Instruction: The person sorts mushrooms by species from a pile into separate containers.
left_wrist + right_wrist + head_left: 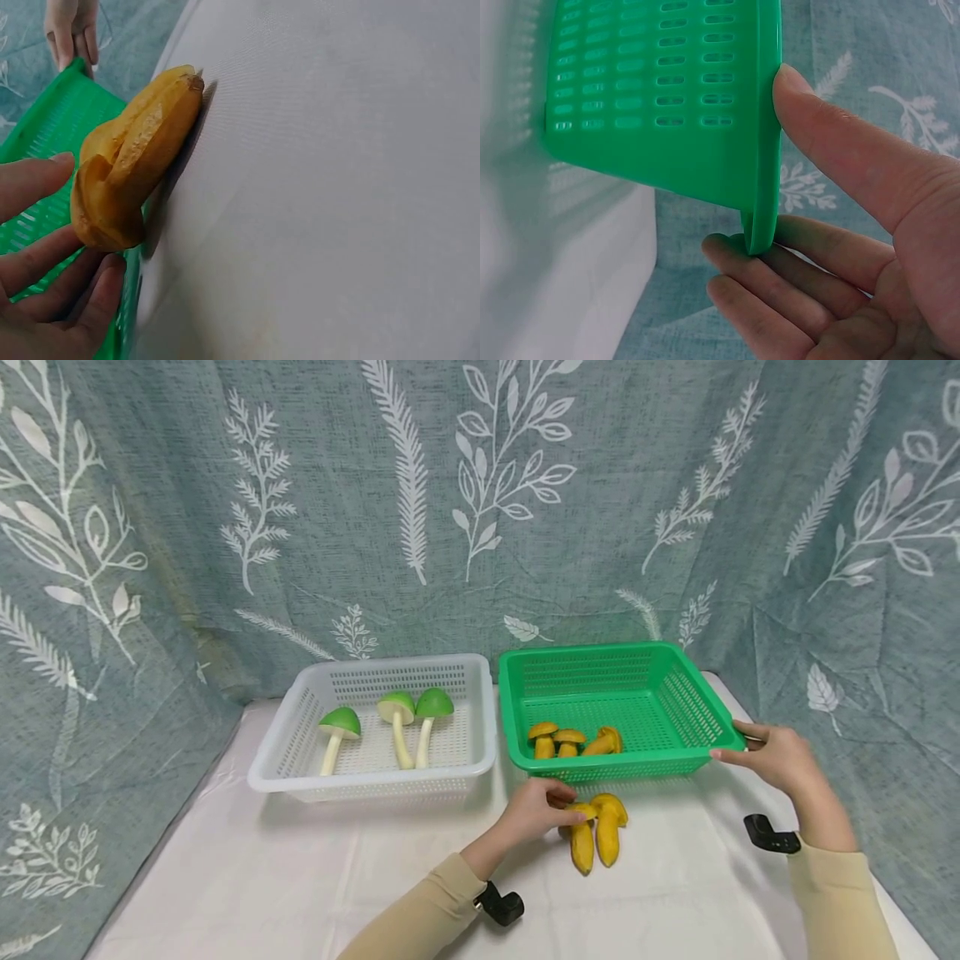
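Observation:
Two yellow mushrooms lie side by side on the white cloth, stems toward the person. At the cap of the left mushroom (582, 847) is my left hand (534, 814). In the left wrist view its thumb (45, 180) is spread from the fingers, with the fingertips right at the cap's edge. My right hand (780, 758) holds the near right corner of a green basket (600, 766), thumb on the rim and fingers below it. Close beside the left mushroom lies the other yellow mushroom (608, 839).
Three yellow mushrooms (568, 742) sit along the near side inside the green basket. To its left stands a white basket (375, 783) holding three green-capped mushrooms (341, 727). A patterned curtain (420, 510) hangs behind both baskets.

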Demonstrator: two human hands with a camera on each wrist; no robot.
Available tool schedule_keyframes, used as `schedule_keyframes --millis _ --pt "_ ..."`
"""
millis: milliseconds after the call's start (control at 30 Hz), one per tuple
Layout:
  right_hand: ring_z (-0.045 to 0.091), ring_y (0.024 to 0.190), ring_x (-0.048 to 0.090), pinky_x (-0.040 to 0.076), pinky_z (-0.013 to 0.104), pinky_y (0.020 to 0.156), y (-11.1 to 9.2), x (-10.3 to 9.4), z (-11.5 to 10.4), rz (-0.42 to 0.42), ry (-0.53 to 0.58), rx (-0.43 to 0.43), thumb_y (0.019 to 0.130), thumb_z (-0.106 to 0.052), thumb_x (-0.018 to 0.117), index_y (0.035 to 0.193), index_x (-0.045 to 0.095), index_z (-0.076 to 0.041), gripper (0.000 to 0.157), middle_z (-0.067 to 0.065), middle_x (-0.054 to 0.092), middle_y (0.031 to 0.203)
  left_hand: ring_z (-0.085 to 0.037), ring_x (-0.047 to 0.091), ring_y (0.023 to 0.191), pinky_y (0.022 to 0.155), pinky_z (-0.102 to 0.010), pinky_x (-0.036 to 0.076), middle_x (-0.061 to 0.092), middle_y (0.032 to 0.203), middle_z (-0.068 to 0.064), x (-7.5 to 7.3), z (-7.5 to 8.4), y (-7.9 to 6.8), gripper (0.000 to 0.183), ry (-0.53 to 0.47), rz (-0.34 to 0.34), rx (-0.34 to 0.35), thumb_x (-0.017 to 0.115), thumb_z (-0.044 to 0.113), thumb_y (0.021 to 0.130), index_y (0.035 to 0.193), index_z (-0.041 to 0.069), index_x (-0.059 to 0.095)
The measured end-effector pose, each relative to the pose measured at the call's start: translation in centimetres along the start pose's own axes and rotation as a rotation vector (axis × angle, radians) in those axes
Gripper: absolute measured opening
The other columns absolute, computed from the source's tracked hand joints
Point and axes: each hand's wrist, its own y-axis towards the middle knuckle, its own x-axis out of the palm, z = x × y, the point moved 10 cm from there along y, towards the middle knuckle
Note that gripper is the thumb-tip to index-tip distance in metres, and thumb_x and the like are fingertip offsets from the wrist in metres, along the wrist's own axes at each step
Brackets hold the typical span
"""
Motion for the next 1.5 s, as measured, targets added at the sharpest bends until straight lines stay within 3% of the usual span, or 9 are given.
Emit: schedule_keyframes --millis 367,767,967,1200,1500 --pt "0.056 0.116 0.042 0.044 0.062 0.085 0.1 -0.1 -0.2 0.008 0.004 -0.012 0.079 -0.063 0.064 0.146 0.030 0.002 0.099 0.040 0.044 0.130 -0.009 0.064 0.083 0.068 -0.018 0.051 0.072 0.096 -0.003 0.5 -0.3 0.2 0.037 0.033 -0.001 -0.008 0.079 0.027 0.076 0.104 0.004 0.071" --pt "0.056 0.115 0.043 0.045 0.062 0.085 0.0 0.1 0.0 0.006 0.005 -0.007 0.079 -0.064 0.063 0.146 0.030 0.002 0.100 0.039 0.045 0.130 -0.011 0.064 0.084 0.070 -0.019 0.052 0.071 0.094 -0.003 0.6 -0.4 0.2 0.038 -0.001 0.005 -0.015 0.081 0.025 0.075 0.103 0.003 0.070" --pt "0.057 0.117 0.041 0.044 0.062 0.086 0.0 0.1 0.1 0.000 0.013 0.002 0.079 -0.064 0.063 0.147 0.029 0.002 0.100 0.040 0.043 0.131 -0.012 0.064 0.084 0.072 -0.020 0.052 0.070 0.096 -0.005 0.2 -0.2 -0.3 0.037 -0.067 0.023 0.002 0.081 0.021 0.075 0.104 0.001 0.070" --pt "0.057 0.117 0.040 0.044 0.062 0.086 -0.1 0.1 0.1 -0.008 0.017 0.005 0.080 -0.064 0.063 0.147 0.027 0.001 0.100 0.041 0.041 0.132 -0.013 0.065 0.082 0.069 -0.020 0.053 0.070 0.099 -0.003 -0.7 0.1 -1.2 0.035 -0.073 0.047 0.005 0.080 0.023 0.076 0.105 0.006 0.071" --pt "0.057 0.116 0.041 0.044 0.062 0.086 0.0 0.1 0.1 -0.001 0.015 0.005 0.080 -0.064 0.063 0.147 0.028 0.002 0.100 0.040 0.043 0.131 -0.010 0.065 0.084 0.071 -0.020 0.052 0.071 0.098 0.001 -1.7 1.7 -2.6 0.032 -0.074 0.054 0.038 0.081 0.025 0.074 0.102 0.012 0.073"
